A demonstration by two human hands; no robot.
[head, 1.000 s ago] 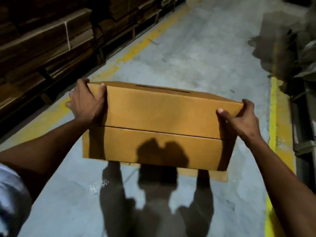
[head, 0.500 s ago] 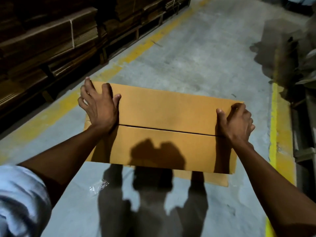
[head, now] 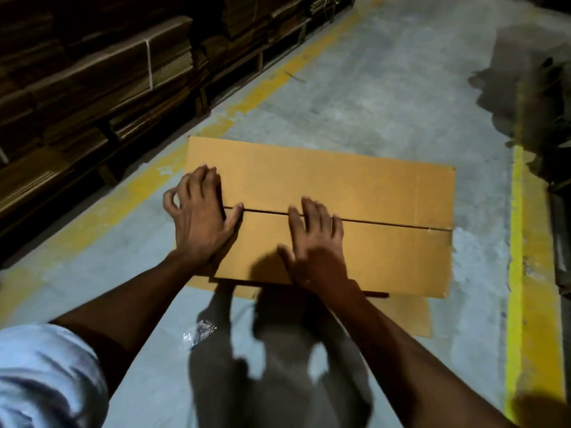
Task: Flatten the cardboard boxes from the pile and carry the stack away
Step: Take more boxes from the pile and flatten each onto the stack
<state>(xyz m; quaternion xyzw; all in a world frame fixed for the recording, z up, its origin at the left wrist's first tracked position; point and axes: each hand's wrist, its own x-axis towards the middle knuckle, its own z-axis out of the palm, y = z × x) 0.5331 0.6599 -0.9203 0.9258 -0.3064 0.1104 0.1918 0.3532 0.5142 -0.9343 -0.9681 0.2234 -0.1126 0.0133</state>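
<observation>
The flat tan cardboard box (head: 355,211) lies on the grey concrete floor (head: 370,97). The left hand (head: 200,223) presses the box's left end with spread fingers; the right hand (head: 315,242), also spread, presses its middle seam.

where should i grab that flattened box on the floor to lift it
Grip the two short ends of the flattened box, one hand from each side. It lies flat and wide, both ends are free, and the left hand and right hand now only press on top.

Cardboard stacks (head: 102,75) wall left; floor (head: 386,97) ahead open.
</observation>
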